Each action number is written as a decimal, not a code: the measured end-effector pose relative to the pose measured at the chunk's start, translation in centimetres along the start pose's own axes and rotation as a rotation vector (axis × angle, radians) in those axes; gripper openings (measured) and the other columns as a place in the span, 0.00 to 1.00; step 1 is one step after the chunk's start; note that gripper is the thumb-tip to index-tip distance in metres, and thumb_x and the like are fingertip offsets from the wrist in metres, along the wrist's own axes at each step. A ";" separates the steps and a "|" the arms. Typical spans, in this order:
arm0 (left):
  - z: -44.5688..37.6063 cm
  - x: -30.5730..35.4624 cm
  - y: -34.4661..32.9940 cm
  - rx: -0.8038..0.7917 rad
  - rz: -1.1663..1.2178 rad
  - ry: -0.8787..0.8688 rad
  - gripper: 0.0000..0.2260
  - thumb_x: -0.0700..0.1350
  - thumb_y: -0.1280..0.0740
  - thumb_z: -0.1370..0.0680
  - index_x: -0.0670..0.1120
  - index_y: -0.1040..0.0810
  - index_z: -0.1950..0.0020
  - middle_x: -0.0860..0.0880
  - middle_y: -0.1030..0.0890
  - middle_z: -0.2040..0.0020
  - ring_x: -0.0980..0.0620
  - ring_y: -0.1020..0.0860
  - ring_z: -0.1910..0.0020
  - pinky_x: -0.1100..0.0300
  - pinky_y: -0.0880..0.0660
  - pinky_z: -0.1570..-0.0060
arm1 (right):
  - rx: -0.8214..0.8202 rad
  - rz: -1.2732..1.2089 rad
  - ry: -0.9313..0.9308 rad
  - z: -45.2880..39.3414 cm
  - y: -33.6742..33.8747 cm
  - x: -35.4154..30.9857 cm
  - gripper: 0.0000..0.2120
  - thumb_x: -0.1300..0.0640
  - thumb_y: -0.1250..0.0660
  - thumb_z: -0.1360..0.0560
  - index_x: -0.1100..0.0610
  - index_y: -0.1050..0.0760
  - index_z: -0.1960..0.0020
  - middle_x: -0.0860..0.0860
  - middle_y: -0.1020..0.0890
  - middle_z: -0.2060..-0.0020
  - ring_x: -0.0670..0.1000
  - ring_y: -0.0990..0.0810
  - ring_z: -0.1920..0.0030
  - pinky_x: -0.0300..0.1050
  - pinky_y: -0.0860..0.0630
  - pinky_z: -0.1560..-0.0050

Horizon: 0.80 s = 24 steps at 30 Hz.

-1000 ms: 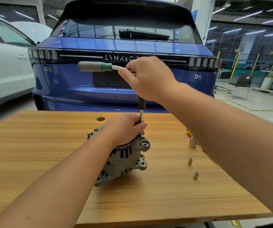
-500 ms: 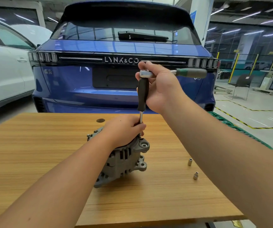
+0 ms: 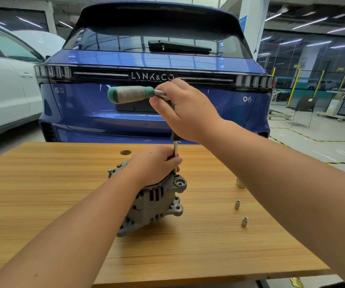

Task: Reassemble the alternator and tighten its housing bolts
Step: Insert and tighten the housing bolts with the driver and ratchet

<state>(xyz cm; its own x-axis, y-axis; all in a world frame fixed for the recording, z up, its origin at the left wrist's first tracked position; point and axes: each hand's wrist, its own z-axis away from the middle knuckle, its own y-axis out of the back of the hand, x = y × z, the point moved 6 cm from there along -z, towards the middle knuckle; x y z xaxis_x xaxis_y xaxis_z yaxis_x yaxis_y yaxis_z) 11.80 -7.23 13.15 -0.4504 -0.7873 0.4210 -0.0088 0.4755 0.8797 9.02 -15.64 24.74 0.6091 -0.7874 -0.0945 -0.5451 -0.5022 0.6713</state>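
Bright overhead strip lighting, glare on blue car [image 3: 157,59], wide-angle edge warping.

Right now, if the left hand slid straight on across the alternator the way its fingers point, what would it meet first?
The left hand points right and away; its fingers already wrap the tool shaft standing on the alternator. So the shaft comes first, with bare table beyond it, though depth is hard to judge.

Alternator [image 3: 155,204] on the table [image 3: 42,204], near its middle, somewhat toward the far edge. Left hand [image 3: 155,165] on top of the alternator. Wrench [image 3: 133,94] upright above it, handle pointing left; right hand [image 3: 185,110] at the wrench head. Three sockets toward the right edge: far socket [image 3: 239,182], middle socket [image 3: 237,204], near socket [image 3: 244,222]. Car [image 3: 157,90] behind the far edge; second car [image 3: 5,90] to its left.
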 end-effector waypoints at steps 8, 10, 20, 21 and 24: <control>-0.3 -0.2 -0.2 0.005 -0.003 -0.018 0.10 0.57 0.40 0.15 0.57 0.21 0.50 0.61 0.18 0.57 0.61 0.22 0.58 0.57 0.24 0.57 | -0.165 0.055 0.030 -0.7 0.1 0.2 0.20 0.43 0.50 0.14 0.51 0.27 0.32 0.45 0.28 0.53 0.47 0.29 0.50 0.44 0.37 0.54; -0.3 -0.3 -0.2 0.007 0.004 -0.023 0.10 0.57 0.40 0.15 0.58 0.21 0.50 0.62 0.19 0.58 0.63 0.23 0.58 0.58 0.24 0.56 | -0.196 0.117 0.041 -1.2 0.4 0.0 0.19 0.43 0.49 0.14 0.52 0.24 0.41 0.43 0.29 0.59 0.48 0.30 0.54 0.45 0.38 0.56; -0.4 -0.5 -0.3 0.007 0.029 -0.022 0.09 0.57 0.39 0.16 0.58 0.21 0.49 0.62 0.17 0.56 0.64 0.21 0.56 0.58 0.23 0.56 | -0.297 -0.864 -0.883 -1.9 -0.5 2.2 0.08 0.55 0.38 0.18 0.58 0.25 0.51 0.50 0.17 0.70 0.54 0.13 0.64 0.55 0.20 0.47; -0.4 -0.5 -0.4 0.004 0.033 -0.020 0.09 0.57 0.39 0.16 0.58 0.21 0.49 0.62 0.17 0.56 0.63 0.21 0.55 0.57 0.23 0.54 | -0.247 -1.049 -0.932 -1.4 -1.1 2.3 0.07 0.55 0.38 0.18 0.57 0.25 0.50 0.49 0.18 0.69 0.53 0.13 0.63 0.55 0.24 0.46; -0.5 -0.4 -0.3 -0.001 0.013 -0.027 0.08 0.57 0.39 0.16 0.58 0.22 0.50 0.62 0.17 0.56 0.63 0.21 0.55 0.56 0.22 0.52 | 0.041 -1.475 -1.020 0.1 -2.7 3.2 0.05 0.54 0.37 0.18 0.55 0.26 0.50 0.47 0.19 0.67 0.50 0.16 0.63 0.51 0.28 0.51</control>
<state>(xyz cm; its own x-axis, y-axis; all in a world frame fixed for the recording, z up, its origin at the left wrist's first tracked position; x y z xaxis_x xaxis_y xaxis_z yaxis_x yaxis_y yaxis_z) 12.46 -7.24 12.78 -0.4743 -0.7700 0.4268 -0.0016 0.4855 0.8742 12.36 -16.85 22.59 0.0048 0.3940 -0.9191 0.0422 -0.9184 -0.3934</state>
